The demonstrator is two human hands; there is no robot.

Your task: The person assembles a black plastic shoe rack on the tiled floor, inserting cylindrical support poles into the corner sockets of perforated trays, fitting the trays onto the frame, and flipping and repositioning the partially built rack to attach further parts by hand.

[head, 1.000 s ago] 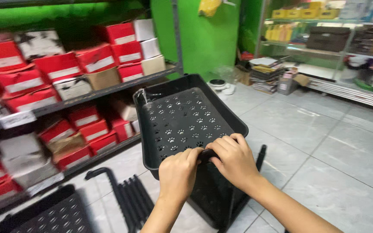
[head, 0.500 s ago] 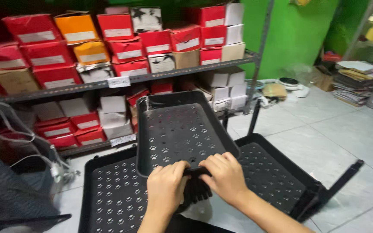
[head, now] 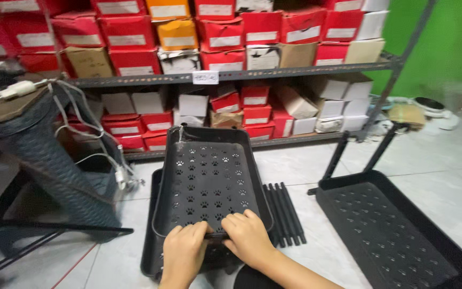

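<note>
The black perforated tray [head: 205, 182] lay stacked on another tray [head: 151, 251] on the floor, both hands' fingers [head: 241, 220] curled over its near rim; left hand [head: 184, 256], right hand [head: 249, 240]. Black rods [head: 284, 211] lay at 3 o'clock, a third tray [head: 397, 235] beyond, box-filled shelves [head: 231, 75] at 12

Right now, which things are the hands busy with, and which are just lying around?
Busy with:
left hand and right hand gripping the near edge of the black paw-hole tray
second tray beneath

Lying around:
black rods
tray with posts
shelf boxes
wicker stool
</note>
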